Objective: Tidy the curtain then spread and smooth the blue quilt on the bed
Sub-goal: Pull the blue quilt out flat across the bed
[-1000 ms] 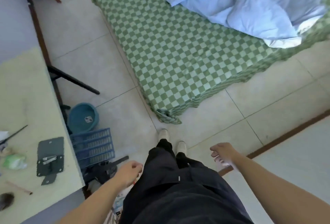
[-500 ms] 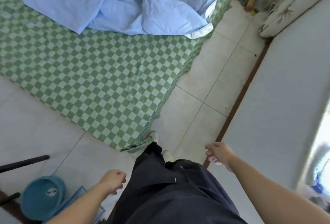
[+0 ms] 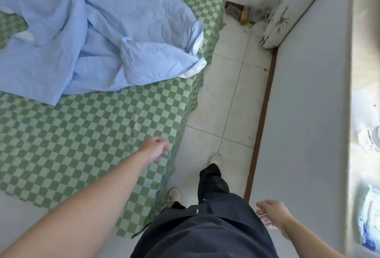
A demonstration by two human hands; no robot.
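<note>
The blue quilt [image 3: 98,37] lies crumpled on the far part of the bed [image 3: 72,138], which has a green checked sheet. A white-lined corner of the quilt is folded over near the bed's right edge. A curtain [image 3: 287,9] with a grey leaf print hangs bunched at the upper right, by the wall. My left hand [image 3: 155,152] hovers over the bed's near right edge, fingers loosely curled, holding nothing. My right hand [image 3: 272,214] hangs by the grey wall at my hip, fingers loosely apart and empty.
A narrow tiled aisle [image 3: 224,101] runs between the bed and the grey wall [image 3: 308,113]. My feet stand in it. Small clutter [image 3: 238,12] sits on the floor in the far corner. A bright window sill [image 3: 366,113] is at the right.
I have turned right and stepped into the aisle beside the bed. The desk and blue basin have left view. My left hand has swung forward over the bed's edge.
</note>
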